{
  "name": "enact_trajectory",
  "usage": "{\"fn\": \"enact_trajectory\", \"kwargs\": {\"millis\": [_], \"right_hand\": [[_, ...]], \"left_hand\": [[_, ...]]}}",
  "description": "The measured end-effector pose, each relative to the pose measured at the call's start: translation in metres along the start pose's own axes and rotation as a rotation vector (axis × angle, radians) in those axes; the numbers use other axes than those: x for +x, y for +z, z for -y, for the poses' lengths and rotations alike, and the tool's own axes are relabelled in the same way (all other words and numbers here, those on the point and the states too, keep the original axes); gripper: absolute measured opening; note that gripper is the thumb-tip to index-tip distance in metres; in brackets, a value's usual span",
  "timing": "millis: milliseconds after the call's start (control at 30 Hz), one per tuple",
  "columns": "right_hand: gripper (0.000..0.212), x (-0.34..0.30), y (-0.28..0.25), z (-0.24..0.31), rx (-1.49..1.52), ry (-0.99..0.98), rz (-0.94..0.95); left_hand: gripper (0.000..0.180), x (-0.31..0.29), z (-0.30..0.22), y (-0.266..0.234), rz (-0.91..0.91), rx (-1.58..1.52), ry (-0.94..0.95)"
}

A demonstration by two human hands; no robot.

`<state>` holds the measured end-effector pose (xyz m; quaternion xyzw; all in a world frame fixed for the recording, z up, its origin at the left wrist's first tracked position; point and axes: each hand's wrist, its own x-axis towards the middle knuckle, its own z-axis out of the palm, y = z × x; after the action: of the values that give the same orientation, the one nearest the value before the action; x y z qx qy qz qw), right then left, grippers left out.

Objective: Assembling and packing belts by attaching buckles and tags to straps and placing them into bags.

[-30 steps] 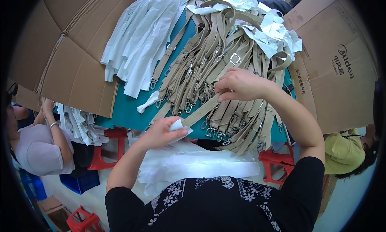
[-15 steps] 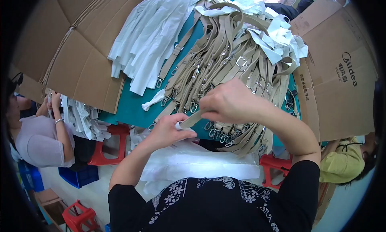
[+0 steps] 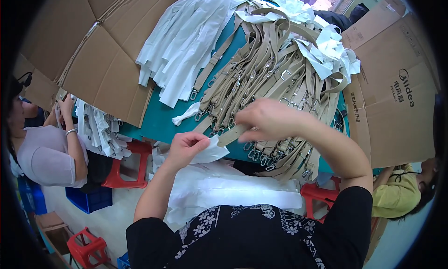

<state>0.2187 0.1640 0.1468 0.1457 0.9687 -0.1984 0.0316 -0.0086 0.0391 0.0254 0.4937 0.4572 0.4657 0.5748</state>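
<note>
And the white sheet opens out: no longer a tight little wrap at the fingertips as it is half a second ago, the thin, glossy white sheet (image 3: 215, 152) spreads below the bare left hand (image 3: 184, 150), thumb and fingers pinched on it. The flat tan fabric strap (image 3: 230, 135) stays clamped in the bare right hand (image 3: 266, 120), over the tabletop's near edge, its end just by the sheet; the left hand seems to have let that end go, so strap and sheet look separately held. Beyond, a thick heap of tan straps with silver metal clips (image 3: 261, 73) crowds the teal tabletop (image 3: 161, 122), right behind the working hand, leaving little room there. Tall brown cardboard panels (image 3: 116, 64) wall off the left side
</note>
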Motion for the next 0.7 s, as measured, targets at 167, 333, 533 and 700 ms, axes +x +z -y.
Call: {"fn": "enact_trajectory", "kwargs": {"millis": [167,333,533,700], "right_hand": [[0.025,-0.016,-0.012,-0.013,-0.066,0.227,0.062],[0.027,0.017,0.028,0.045,-0.101,0.039,-0.093],[0.035,-0.018,-0.005,-0.030,0.046,0.224,0.001],[0.032,-0.007,-0.031,0.023,0.018,0.181,-0.008]], "left_hand": [[0.012,-0.007,0.002,0.005,-0.209,0.054,0.061],[0.012,-0.006,-0.014,0.028,-0.256,0.091,0.217],[0.013,-0.029,-0.001,-0.002,-0.459,0.227,0.363],[0.014,-0.023,-0.006,0.014,-0.495,0.343,0.403]]}}
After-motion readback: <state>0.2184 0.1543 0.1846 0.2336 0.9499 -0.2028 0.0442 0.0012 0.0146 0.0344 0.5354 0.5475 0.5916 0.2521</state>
